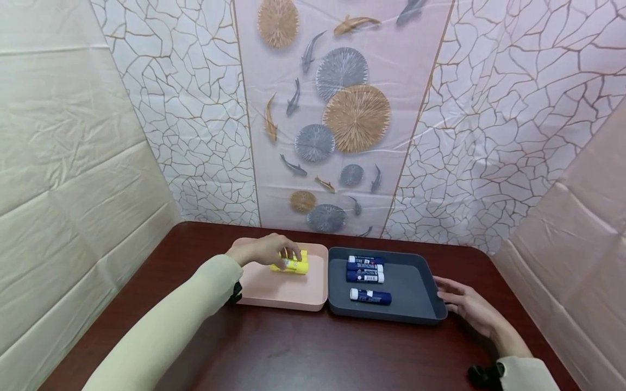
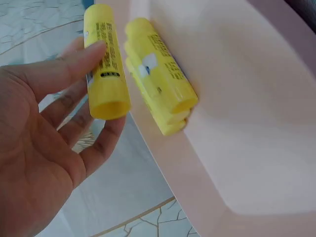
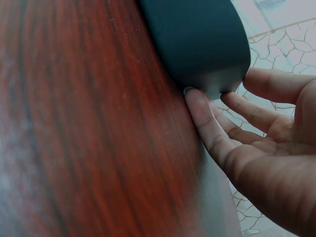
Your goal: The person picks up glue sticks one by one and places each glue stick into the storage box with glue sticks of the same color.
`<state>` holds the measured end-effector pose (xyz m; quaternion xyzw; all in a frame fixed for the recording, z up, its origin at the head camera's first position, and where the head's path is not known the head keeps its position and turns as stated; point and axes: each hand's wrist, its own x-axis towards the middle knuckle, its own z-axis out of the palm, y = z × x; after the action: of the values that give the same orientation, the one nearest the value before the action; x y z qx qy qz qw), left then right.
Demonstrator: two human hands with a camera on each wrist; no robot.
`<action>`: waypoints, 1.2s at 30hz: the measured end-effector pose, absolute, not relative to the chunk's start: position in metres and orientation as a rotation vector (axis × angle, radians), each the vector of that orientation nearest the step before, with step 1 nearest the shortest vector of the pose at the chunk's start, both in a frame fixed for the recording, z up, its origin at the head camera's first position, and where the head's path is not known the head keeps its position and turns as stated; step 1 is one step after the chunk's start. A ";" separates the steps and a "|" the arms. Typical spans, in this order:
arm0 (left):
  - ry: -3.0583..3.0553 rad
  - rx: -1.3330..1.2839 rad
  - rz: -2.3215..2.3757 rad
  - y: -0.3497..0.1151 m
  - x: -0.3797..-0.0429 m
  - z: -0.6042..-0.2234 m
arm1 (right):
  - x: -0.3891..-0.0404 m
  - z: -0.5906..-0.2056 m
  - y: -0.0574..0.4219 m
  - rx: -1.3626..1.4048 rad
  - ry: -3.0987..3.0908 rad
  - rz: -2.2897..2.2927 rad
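My left hand (image 1: 270, 251) pinches a yellow glue stick (image 2: 106, 64) between thumb and fingers, above the pink tray (image 1: 293, 294). Beside it in that tray, several more yellow glue sticks (image 2: 160, 66) lie in a row against the wall, seen in the left wrist view. To the right stands a dark grey tray (image 1: 411, 290), whose right side my right hand (image 1: 473, 307) touches with its fingertips. Several blue glue sticks with white caps (image 1: 365, 277) lie in a row inside, and a single blue glue stick (image 1: 374, 296) lies nearer the front.
Both trays stand side by side on a dark red-brown wooden table (image 1: 293, 353). Behind it hangs a patterned cloth (image 1: 205, 108) with fish and round shapes in its middle panel. Pale cloth walls (image 1: 63, 190) close in the left and right sides.
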<state>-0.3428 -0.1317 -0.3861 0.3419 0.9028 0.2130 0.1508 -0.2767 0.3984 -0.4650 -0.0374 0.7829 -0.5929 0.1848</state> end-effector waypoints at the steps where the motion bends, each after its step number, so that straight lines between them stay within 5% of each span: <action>1: 2.583 0.979 0.599 -0.131 -0.345 -0.387 | -0.277 -0.465 0.399 -0.103 2.203 -1.675; 36: 2.623 0.951 0.242 -0.122 -0.347 -0.406 | -0.277 -0.463 0.398 -0.095 2.202 -1.668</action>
<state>-0.3467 -0.1222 -0.4060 0.3346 0.9230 0.0851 0.1699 -0.2768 0.3980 -0.4632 -0.0336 0.7825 -0.5927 0.1875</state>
